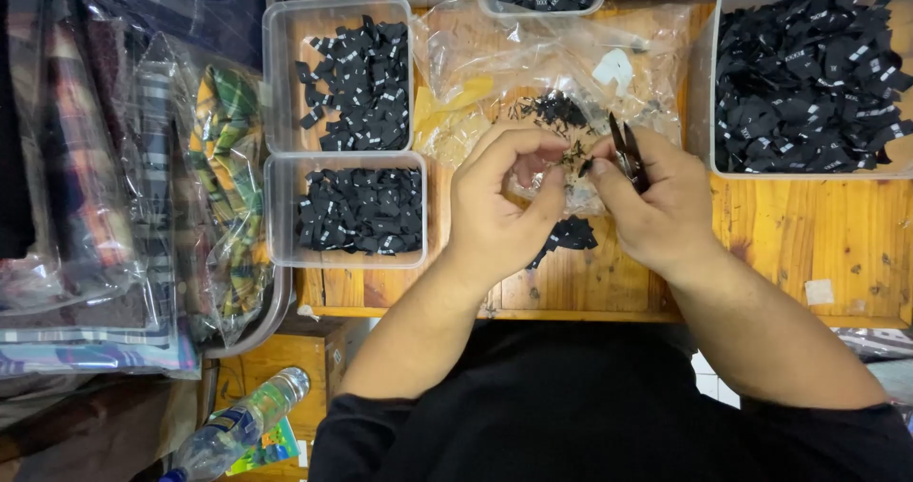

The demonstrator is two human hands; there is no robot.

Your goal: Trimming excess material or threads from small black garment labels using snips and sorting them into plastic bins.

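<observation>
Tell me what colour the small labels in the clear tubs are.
Black labels with small white marks, clearest in the head view.

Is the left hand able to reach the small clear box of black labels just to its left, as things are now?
Probably yes. The left hand is beside the small clear box, which is open on top, with nothing between them. However, its fingers pinch a small black piece, so they are not free.

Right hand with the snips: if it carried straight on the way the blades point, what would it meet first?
Probably the clear plastic bag beyond the snips in the right hand; depth is uncertain.
</observation>
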